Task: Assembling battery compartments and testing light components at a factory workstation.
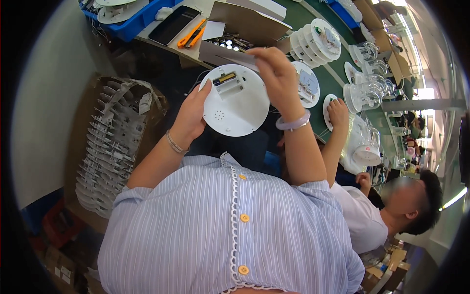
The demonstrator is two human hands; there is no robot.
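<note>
My left hand (192,111) grips the left edge of a round white plastic base (240,110), with the thumb on its face. The base is tilted toward me. Near its top is an open battery compartment (230,84); a gold-and-black battery (224,78) lies in the upper slot, and a lower slot is bare. Small round holes form a cluster lower on the face. My right hand (278,73) hovers above the base's upper right edge, its fingers curled together beside an open cardboard box (247,22) of batteries (229,45). What its fingertips hold is too small to tell.
An orange utility knife (192,33) and a dark phone (172,25) lie beside the box. Stacked white discs (316,43) and another round base (307,84) are on the green bench. A carton of white parts (110,147) stands left. At right, a co-worker's hand (338,113) touches a disc.
</note>
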